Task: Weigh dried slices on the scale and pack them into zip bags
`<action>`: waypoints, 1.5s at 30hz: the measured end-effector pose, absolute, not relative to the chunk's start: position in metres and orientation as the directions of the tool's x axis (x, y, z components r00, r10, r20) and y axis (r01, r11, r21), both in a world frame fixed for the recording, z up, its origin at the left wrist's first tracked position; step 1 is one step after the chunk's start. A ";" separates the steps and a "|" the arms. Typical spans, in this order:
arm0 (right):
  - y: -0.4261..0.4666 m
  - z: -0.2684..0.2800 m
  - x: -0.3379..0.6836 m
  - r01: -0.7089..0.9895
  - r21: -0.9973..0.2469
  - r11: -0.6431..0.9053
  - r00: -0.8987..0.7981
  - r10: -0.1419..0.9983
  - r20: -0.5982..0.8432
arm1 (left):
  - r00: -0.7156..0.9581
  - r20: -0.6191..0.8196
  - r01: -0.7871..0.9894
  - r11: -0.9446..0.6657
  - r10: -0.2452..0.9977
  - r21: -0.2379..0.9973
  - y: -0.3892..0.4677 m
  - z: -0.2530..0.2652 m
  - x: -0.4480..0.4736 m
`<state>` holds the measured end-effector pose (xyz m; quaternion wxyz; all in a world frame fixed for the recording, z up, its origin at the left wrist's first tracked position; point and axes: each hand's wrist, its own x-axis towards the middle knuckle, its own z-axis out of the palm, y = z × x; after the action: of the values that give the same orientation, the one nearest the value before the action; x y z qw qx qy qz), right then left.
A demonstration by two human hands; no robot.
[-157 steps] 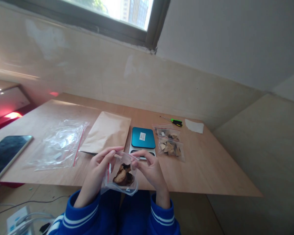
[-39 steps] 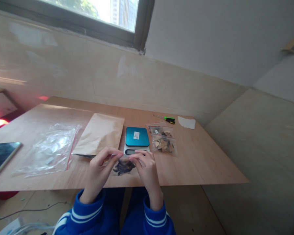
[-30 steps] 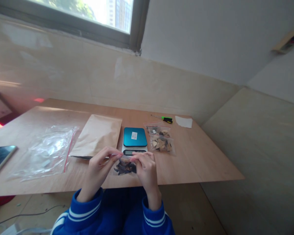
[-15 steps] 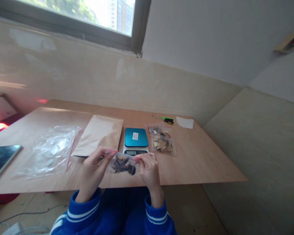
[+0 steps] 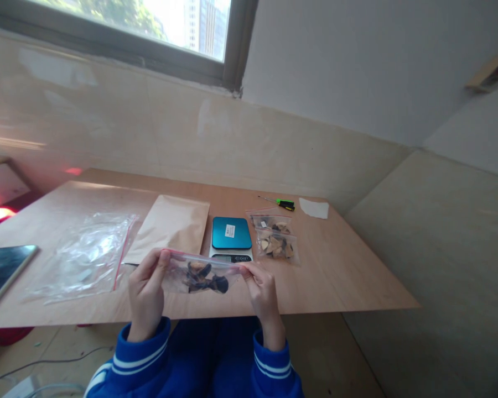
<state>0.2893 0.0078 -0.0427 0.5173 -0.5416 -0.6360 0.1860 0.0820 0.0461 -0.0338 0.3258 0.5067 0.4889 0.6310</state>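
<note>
A clear zip bag (image 5: 176,279) with dark, curled dried pieces inside is stretched between my two hands, above the table's near edge. My left hand (image 5: 147,287) pinches the upper left corner of the bag at its reddish seal strip. At the upper right corner, my right hand (image 5: 262,287) is closed on the same bag. Just behind the bag stands a digital scale (image 5: 231,234) with a blue-green plate and a small white label; the bag's top edge overlaps its display. Several filled zip bags (image 5: 276,246), holding pale and dark dried pieces, lie to the scale's right.
A brown paper pouch (image 5: 172,224) lies left of the scale, and a large clear plastic bag (image 5: 83,260) farther left. A tablet-like device (image 5: 6,271) rests at the left edge. A green-black screwdriver (image 5: 285,203) and a white paper piece (image 5: 314,208) lie at the back right.
My hands have moved apart, the left one leftward and the right one slightly rightward. The zip bag's top edge is now stretched wider and shows more of its length.
</note>
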 end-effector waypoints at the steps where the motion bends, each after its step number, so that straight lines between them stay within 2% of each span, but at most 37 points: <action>1: 0.007 -0.042 0.289 0.487 -0.805 0.339 0.138 0.880 0.454 | -0.281 0.327 0.080 -0.317 0.902 0.945 0.045 -0.034 0.083; 6: 0.006 -0.040 0.289 0.351 -0.876 0.332 0.240 0.872 0.426 | -0.287 0.352 0.036 -0.357 0.891 0.933 0.041 -0.031 0.091; 10: 0.011 -0.043 0.293 0.140 -0.951 0.274 0.444 0.841 0.308 | -0.039 0.304 0.058 -0.302 0.952 0.952 0.044 -0.026 0.098; 12: 0.013 -0.047 0.307 0.111 -0.967 0.231 0.565 0.785 0.252 | 0.066 0.280 0.098 -0.286 0.958 0.953 0.046 -0.026 0.098; 15: 0.009 -0.061 0.346 0.177 -0.977 0.120 0.720 0.661 0.212 | 0.050 0.281 0.235 -0.285 0.958 0.929 0.051 -0.029 0.087; 18: -0.002 -0.084 0.392 0.261 -0.965 0.003 0.835 0.500 0.228 | -0.040 0.369 0.391 -0.325 0.929 0.861 0.060 -0.040 0.065; 22: -0.009 -0.114 0.424 0.387 -0.912 -0.135 0.838 0.465 0.286 | 0.017 0.484 0.583 -0.402 0.875 0.706 0.074 -0.062 0.036; 25: -0.005 -0.121 0.421 0.523 -0.826 -0.211 0.801 0.454 0.391 | 0.052 0.365 0.722 -0.287 0.930 0.629 0.078 -0.078 0.027; 28: -0.004 -0.112 0.412 0.679 -0.648 -0.344 0.727 0.436 0.530 | 0.022 0.256 0.798 -0.171 0.966 0.578 0.079 -0.090 0.026; 30: -0.009 -0.104 0.410 0.705 -0.580 -0.409 0.707 0.469 0.529 | 0.007 0.248 0.803 -0.153 0.969 0.575 0.080 -0.096 0.025; 32: -0.019 -0.099 0.411 0.721 -0.556 -0.413 0.680 0.576 0.454 | 0.010 0.266 0.795 -0.169 0.964 0.583 0.083 -0.102 0.024; 36: -0.038 -0.101 0.410 0.762 -0.510 -0.400 0.532 0.835 0.141 | 0.031 0.351 0.779 -0.242 0.936 0.578 0.090 -0.109 0.020; 38: -0.038 -0.105 0.406 0.765 -0.476 -0.434 0.483 0.875 -0.021 | 0.028 0.379 0.762 -0.265 0.925 0.592 0.092 -0.110 0.018; 40: -0.033 -0.110 0.401 0.767 -0.451 -0.457 0.460 0.881 -0.110 | 0.007 0.379 0.739 -0.260 0.925 0.621 0.091 -0.109 0.015; 42: -0.024 -0.115 0.399 0.771 -0.458 -0.443 0.448 0.888 -0.105 | -0.047 0.368 0.737 -0.217 0.929 0.641 0.088 -0.105 0.015; 45: -0.007 -0.123 0.396 0.770 -0.501 -0.395 0.460 0.888 0.005 | -0.141 0.413 0.772 -0.161 0.900 0.615 0.080 -0.093 0.018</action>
<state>0.3959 -0.0065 -0.1227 0.2229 -0.8247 -0.5026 0.1327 0.0184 0.0800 -0.0928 0.0804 0.6504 0.6427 0.3968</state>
